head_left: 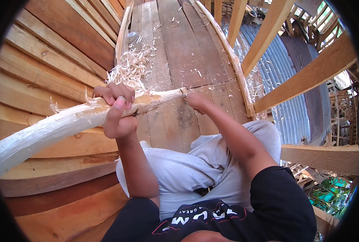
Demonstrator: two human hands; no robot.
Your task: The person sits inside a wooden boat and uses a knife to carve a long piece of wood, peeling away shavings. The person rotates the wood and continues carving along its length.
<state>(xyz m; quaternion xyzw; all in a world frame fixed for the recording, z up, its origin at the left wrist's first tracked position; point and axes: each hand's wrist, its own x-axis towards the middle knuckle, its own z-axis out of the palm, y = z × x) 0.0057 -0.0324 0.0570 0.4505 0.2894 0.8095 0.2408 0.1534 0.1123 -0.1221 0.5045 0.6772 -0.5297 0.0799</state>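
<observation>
A long, pale, peeled branch slants from the lower left up to the middle, thick at its near end and thin at its far tip. Loose bark curls stand up from its upper side, and a rough brown patch lies near my left hand. That hand is wrapped round the branch, fingers over the top and thumb raised along it. Beside the thin tip my right hand is closed, its arm stretched forward. A small dark, metal-looking piece shows between its fingers and the tip; its kind is too small to tell.
Pale wood shavings are heaped on the plank floor, with a clear round container beyond. A wall of wooden boards rises at left. On the right are slanted posts and corrugated metal sheets. My folded legs are below.
</observation>
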